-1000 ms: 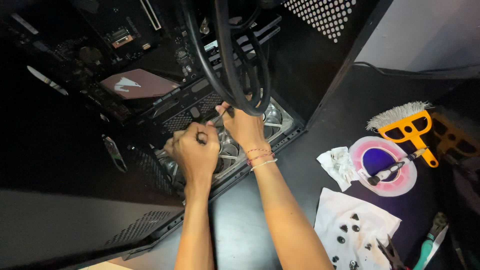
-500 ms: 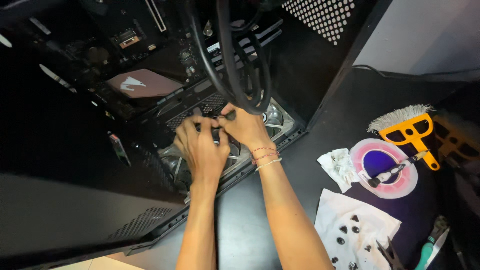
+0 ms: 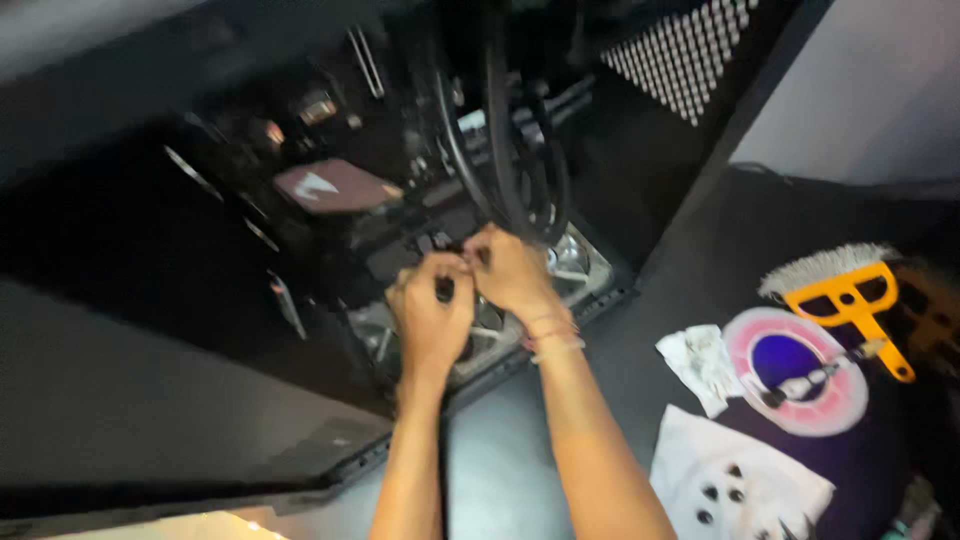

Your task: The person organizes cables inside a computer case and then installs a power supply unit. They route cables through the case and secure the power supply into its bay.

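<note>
Both hands work close together inside an open black computer case (image 3: 690,170) that lies on a dark desk (image 3: 680,290). The left hand (image 3: 432,318) is curled into a loose fist around a small dark object, perhaps a tool handle or a plug; the blur keeps me from telling which. The right hand (image 3: 508,272) sits just beside it, touching it, with its fingers pinched narrow on something small that I cannot make out. Both press down over a clear-framed cooling fan (image 3: 570,270) at the bottom edge of the case.

Two thick black rubber hoses (image 3: 500,150) loop down from above and pass just behind the knuckles. They look stiff yet springy, likely to push back if bent, and best held along the middle of the loop. The fan frame looks light, hard plastic, and its blades seem fragile, so the rim is the safer place to grip it.

Well apart to the right lie a crumpled white cloth (image 3: 700,362), a round pink and purple dish (image 3: 795,372) with a small brush across it, an orange-handled brush (image 3: 850,295), and a white sheet with small dark screws (image 3: 730,485).
</note>
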